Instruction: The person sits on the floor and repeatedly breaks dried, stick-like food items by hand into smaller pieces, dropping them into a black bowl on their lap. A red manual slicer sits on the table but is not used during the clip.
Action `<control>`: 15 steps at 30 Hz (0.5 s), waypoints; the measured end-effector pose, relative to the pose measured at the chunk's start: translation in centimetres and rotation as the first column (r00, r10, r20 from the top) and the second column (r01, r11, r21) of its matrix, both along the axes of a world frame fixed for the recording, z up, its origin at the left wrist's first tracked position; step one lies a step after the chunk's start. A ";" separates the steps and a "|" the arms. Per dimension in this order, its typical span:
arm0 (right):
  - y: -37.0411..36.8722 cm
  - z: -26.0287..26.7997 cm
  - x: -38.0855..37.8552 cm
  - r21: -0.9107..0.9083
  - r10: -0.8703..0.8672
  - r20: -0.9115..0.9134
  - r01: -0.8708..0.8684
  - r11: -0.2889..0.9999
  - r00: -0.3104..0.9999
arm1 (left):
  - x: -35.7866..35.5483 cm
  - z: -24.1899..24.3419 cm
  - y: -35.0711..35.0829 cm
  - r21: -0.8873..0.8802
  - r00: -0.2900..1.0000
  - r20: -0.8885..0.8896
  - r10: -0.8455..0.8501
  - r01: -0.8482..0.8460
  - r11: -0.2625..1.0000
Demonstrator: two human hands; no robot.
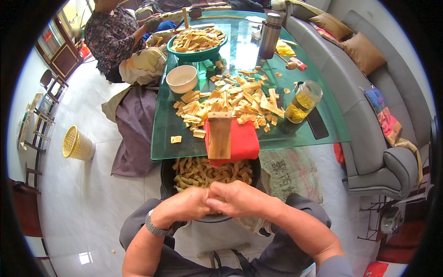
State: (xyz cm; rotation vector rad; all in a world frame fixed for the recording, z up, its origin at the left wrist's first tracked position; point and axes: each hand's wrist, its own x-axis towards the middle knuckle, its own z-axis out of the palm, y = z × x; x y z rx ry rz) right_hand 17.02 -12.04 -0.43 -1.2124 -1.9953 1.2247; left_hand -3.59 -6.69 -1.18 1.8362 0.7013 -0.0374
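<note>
My left hand (192,202) and my right hand (235,198) meet over a round black tub (256,173) between my knees. Their fingers overlap with some blur, and anything held inside them is hidden. Brown, knobbly pieces of dried plant material (214,172) fill the tub. Just beyond it, a wooden block (220,138) projects over the glass table's front edge, resting on a folded red cloth (244,140). Behind the block spreads a loose heap of flat, pale yellow slices (225,100). A metal-banded watch circles my left wrist.
On the green glass table (183,152) stand a white bowl (181,79), a green basin (197,57) of slices, a steel flask (270,36), a glass jar (303,104) and a phone (317,124). Another person sits far left. A woven sack (294,169) lies right of the tub.
</note>
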 end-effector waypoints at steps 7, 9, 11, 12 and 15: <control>-2.1 1.0 2.2 -0.064 0.283 -0.072 -0.288 0.956 0.956 | -0.9 2.6 -1.0 -0.266 0.938 -0.089 -0.334 0.301 0.916; -2.3 1.9 2.3 0.074 0.293 -0.030 -0.290 0.954 0.956 | -1.9 3.2 -0.2 -0.275 0.938 -0.039 -0.344 0.321 0.906; -2.7 2.2 2.3 0.167 0.230 -0.021 -0.224 0.960 0.973 | -2.0 3.3 0.4 -0.252 0.949 0.000 -0.315 0.305 0.918; -2.6 2.7 2.5 0.211 0.200 0.019 -0.199 0.957 0.980 | -1.9 3.6 0.8 -0.221 0.959 0.013 -0.283 0.279 0.935; -1.5 3.1 3.4 0.304 0.052 0.035 -0.060 0.951 0.998 | -1.4 3.2 1.6 -0.149 0.995 0.009 -0.101 0.101 0.984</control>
